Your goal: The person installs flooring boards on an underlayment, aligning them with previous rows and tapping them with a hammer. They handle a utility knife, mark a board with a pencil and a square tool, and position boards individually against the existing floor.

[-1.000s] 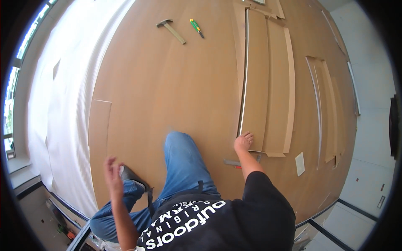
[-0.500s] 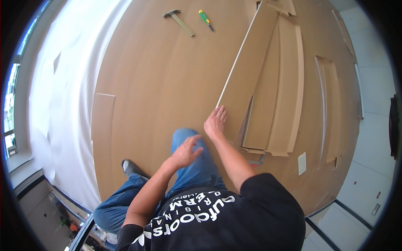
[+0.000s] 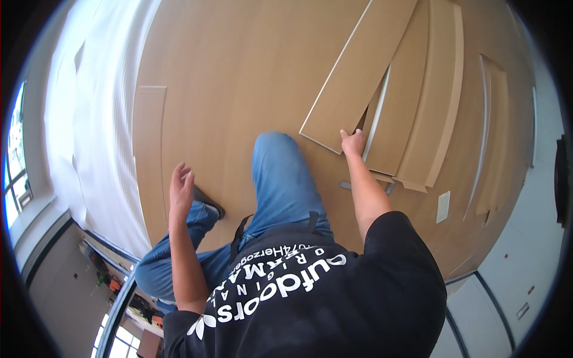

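Note:
My right hand is closed on the near right corner of a long wood-look floor plank. Thumb and fingers pinch its edge. The plank lies slanted, with pale edges, over more planks in an opened cardboard carton, and a dark gap shows beside the corner. My left hand hangs free above the floor near my bent leg, its fingers loosely stretched and holding nothing. Closest to it is a short plank piece along the floor's left side.
White underlay sheeting runs along the left, beside laid wood-look flooring. To the right lie another opened carton and a small white rectangular piece. A grey metal tool sits partly hidden behind my right forearm.
My right hand has moved right, from the plank's left edge to its near right corner. My left hand has swung left, away from my knee. The hammer and green-handled tool have left the view.

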A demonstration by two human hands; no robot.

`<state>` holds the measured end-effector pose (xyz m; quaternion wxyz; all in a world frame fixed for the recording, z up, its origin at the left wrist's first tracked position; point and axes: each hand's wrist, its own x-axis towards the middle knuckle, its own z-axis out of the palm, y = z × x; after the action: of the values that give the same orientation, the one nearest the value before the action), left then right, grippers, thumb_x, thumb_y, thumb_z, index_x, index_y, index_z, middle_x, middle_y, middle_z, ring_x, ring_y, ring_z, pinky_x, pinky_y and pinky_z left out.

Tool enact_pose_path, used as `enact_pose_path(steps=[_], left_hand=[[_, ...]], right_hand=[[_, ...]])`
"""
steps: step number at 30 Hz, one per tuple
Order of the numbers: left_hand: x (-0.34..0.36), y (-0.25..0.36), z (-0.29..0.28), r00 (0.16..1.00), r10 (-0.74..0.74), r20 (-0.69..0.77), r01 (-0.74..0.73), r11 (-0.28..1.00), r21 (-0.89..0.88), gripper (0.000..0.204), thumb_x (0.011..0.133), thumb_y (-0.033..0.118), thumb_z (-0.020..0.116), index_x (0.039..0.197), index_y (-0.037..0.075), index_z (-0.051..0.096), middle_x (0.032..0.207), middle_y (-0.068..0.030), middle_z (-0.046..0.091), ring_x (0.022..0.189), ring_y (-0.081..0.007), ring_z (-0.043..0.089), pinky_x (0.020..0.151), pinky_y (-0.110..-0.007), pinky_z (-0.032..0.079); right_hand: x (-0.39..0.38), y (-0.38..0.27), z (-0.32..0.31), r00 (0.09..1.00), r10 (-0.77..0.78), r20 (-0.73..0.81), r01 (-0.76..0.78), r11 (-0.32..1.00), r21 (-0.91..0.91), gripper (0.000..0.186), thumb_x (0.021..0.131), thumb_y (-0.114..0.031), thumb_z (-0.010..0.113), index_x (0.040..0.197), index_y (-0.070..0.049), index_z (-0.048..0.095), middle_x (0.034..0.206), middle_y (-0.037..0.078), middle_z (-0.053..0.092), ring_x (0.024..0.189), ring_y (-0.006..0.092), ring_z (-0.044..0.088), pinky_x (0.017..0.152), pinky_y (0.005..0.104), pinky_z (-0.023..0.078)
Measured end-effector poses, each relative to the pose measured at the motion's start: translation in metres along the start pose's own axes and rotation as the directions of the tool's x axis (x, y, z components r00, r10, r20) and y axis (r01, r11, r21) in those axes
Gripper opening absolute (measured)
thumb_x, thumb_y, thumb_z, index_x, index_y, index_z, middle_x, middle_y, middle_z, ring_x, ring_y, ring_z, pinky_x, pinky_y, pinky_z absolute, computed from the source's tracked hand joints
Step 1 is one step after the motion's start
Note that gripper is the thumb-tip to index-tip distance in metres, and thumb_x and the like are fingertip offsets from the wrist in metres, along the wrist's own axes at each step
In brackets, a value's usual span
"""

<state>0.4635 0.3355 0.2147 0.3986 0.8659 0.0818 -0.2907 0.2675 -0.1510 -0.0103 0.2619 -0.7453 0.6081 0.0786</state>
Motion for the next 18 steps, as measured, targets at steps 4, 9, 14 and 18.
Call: enact_pose_path(steps=[4,9,14,18], left_hand=[[-0.009,0.028,0.026,0.990,0.069,0.122,-0.069,0.998,-0.002,0.052,0.105,0.021,0.060,0.151,0.003,0.043,0.139,-0.0210,0.059,0.122,-0.0288,0.062,0.102,-0.037,0.052],[-0.034,0.045,0.032,0.974,0.084,0.210,-0.081,0.996,-0.022,0.052,0.105,0.020,0.059,0.151,0.004,0.043,0.140,-0.0212,0.058,0.122,-0.0299,0.063,0.101,-0.038,0.052],[-0.044,0.035,0.025,0.980,0.066,0.189,-0.078,0.995,0.059,0.053,0.105,0.020,0.059,0.152,0.004,0.042,0.141,-0.0218,0.058,0.122,-0.0300,0.063,0.101,-0.038,0.053],[-0.045,0.044,0.038,0.978,0.055,0.201,-0.062,0.998,0.029,0.052,0.105,0.021,0.059,0.152,0.003,0.043,0.141,-0.0218,0.058,0.122,-0.0302,0.063,0.101,-0.038,0.053]], right_hand=[[-0.006,-0.005,0.024,0.977,0.149,0.153,-0.188,0.941,0.283,0.066,0.084,-0.031,0.084,0.130,0.008,0.058,0.138,0.029,0.056,0.128,0.0417,0.057,0.107,0.0477,0.049],[-0.024,-0.012,0.031,0.992,0.126,-0.022,-0.124,0.989,0.079,0.065,0.083,-0.033,0.085,0.128,0.005,0.059,0.136,0.030,0.056,0.125,0.0443,0.057,0.108,0.0487,0.048],[-0.016,-0.005,0.039,0.993,0.116,-0.024,-0.114,0.990,0.088,0.070,0.080,-0.034,0.087,0.129,0.005,0.056,0.131,0.028,0.061,0.123,0.0412,0.060,0.106,0.0464,0.049],[0.026,0.028,0.049,0.991,0.121,0.056,-0.129,0.978,0.166,0.066,0.081,-0.031,0.089,0.126,0.005,0.057,0.112,0.024,0.069,0.081,0.0344,0.068,0.080,0.0450,0.058]])
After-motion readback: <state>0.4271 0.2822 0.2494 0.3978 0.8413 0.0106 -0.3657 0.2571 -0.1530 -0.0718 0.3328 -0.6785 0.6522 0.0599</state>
